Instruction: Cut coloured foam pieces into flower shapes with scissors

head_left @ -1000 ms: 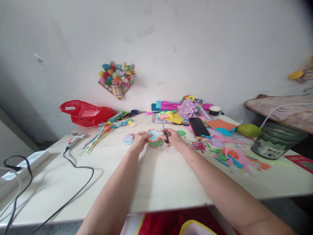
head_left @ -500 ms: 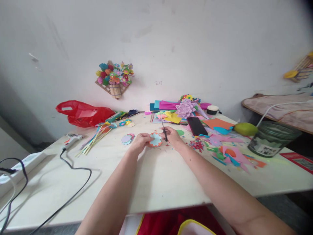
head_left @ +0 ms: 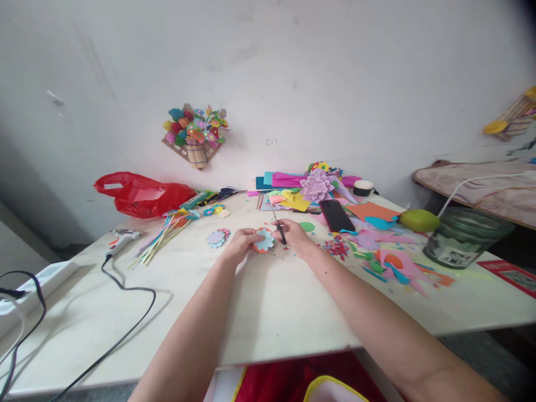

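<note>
Near the middle of the table, a paper flower (head_left: 264, 240) with a light blue scalloped shape over an orange one is pinched at its left edge by my left hand (head_left: 242, 245). My right hand (head_left: 295, 237) is closed round a pair of scissors (head_left: 281, 231) just right of the flower. The blades point up and away, toward the wall; whether they are parted I cannot tell. Left of my left hand lies a stack of lilac and blue flower cutouts (head_left: 218, 238). A green paper oval (head_left: 307, 226) rests beyond my right hand.
Paper scraps (head_left: 396, 265), a phone (head_left: 335, 215) and a glass jar (head_left: 463, 240) are on the right. Leftward lie a red plastic bag (head_left: 144, 195), thin sticks (head_left: 161, 243), a glue gun (head_left: 123, 243) with a trailing cord and a power strip (head_left: 42, 282).
The flower has turned slightly in my left hand. The scissors have tilted further left and moved a little from the flower's edge. The camera view has shifted slightly.
</note>
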Motion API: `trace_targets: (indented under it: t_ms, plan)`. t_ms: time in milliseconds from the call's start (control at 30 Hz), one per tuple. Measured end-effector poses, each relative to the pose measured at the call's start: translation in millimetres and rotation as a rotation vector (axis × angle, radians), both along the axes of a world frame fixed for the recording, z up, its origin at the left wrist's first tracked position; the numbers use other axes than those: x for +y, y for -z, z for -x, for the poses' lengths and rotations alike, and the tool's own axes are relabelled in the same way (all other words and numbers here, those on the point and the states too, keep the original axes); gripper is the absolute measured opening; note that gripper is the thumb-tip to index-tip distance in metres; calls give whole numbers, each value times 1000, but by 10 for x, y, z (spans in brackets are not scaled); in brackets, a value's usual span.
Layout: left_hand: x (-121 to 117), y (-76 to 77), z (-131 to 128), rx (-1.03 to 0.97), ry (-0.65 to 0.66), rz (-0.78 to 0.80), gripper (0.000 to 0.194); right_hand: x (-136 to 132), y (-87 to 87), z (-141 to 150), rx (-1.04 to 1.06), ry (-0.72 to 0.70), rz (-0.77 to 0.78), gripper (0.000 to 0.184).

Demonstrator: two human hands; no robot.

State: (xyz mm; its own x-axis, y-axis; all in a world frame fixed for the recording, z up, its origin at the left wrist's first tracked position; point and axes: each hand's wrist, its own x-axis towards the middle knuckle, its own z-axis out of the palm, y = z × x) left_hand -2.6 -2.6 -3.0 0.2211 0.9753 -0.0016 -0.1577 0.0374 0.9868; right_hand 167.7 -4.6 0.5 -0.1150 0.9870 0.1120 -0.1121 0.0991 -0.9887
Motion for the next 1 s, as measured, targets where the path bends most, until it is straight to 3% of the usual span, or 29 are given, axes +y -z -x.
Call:
trace_targets:
  t_ms: [167, 367, 700, 1000]
  plan:
    - [12, 13, -1, -35, -38, -40, 14, 7, 22, 0, -23, -22, 59, 40]
    - [63, 26, 26, -148, -171, -109, 16, -7, 39, -49, 52, -141, 131, 33]
    - [95, -3, 31, -324, -329, -45, 20, -83, 32, -42, -29, -293, 54, 42]
    - [108, -6, 18, -403, -334, -33, 22, -157, -21, 16, -119, -317, 19, 37]
